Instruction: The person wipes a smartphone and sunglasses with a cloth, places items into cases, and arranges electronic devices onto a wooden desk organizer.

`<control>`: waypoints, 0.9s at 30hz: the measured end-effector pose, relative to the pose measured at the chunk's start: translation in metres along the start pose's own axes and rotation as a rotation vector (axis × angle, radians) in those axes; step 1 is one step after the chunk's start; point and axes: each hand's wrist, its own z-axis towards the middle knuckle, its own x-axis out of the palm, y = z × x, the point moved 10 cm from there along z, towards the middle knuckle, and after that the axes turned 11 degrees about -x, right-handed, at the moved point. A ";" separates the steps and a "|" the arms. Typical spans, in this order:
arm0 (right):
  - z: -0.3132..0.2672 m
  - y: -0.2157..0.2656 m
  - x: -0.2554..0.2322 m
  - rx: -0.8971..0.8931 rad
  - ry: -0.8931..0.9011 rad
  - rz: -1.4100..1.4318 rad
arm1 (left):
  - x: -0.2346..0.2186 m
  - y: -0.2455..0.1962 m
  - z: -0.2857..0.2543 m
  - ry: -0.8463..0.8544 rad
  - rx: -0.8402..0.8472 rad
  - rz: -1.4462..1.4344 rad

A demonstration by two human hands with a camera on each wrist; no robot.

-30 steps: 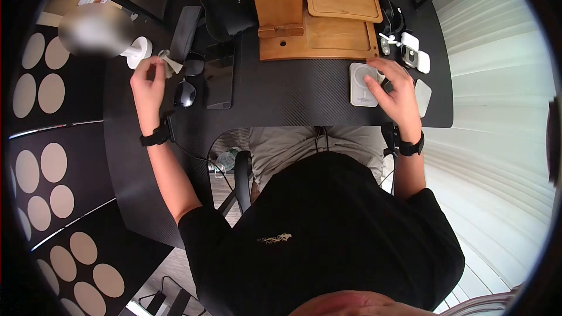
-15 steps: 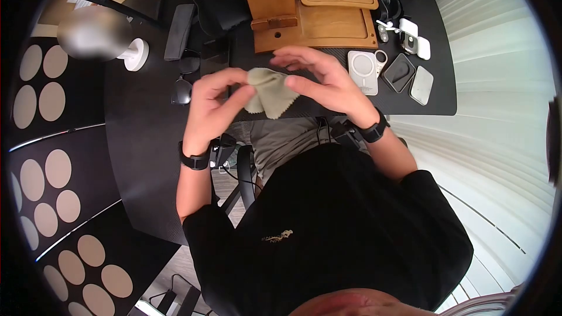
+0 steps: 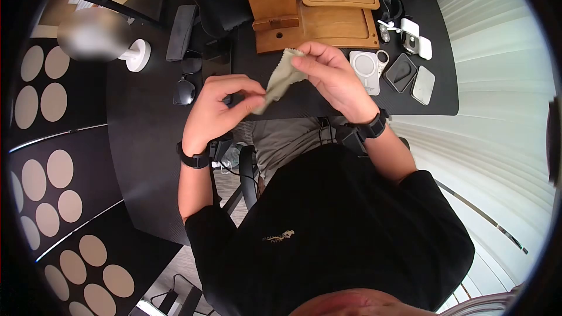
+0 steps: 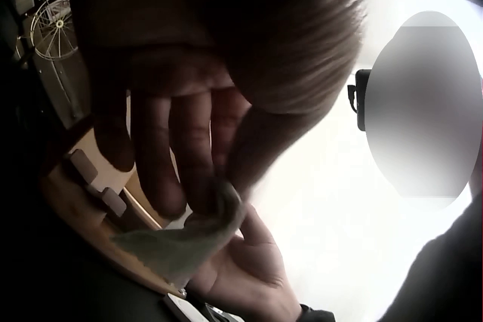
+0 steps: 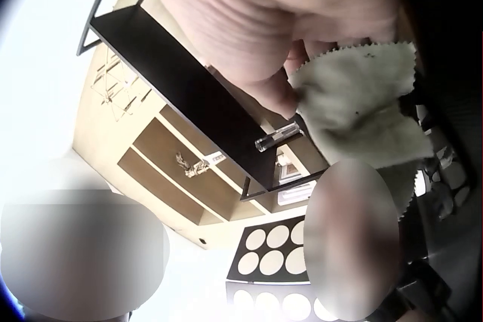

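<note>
A grey-green cloth [image 3: 283,77] with zigzag edges is stretched slantwise between the two hands, above the desk's front edge. Its lower left end is pinched between thumb and fingers of my left hand [image 3: 218,107]. My right hand [image 3: 341,81] grips the upper right end, thumb on top. In the right wrist view the cloth [image 5: 358,103] hangs creased below the palm, with small dark specks on it. The left wrist view has the cloth [image 4: 177,252] bunched at the left fingertips, with the right hand [image 4: 253,269] behind it.
Sunglasses [image 3: 185,90], a grey case [image 3: 182,34] and a dark flat panel [image 3: 216,58] lie left. A wooden organizer [image 3: 339,41] stands at the back. Right of the hands are a white power bank [image 3: 364,76], an open dark tin [image 3: 401,73] and a white lid [image 3: 422,86].
The left hand has brought the cloth from beside the white stand to the middle. The right hand has left the power bank and taken the cloth's other end, which is now drawn out.
</note>
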 end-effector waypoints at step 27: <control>-0.030 -0.038 0.024 0.473 -0.003 0.201 | -0.019 0.042 0.005 -0.243 -0.204 0.042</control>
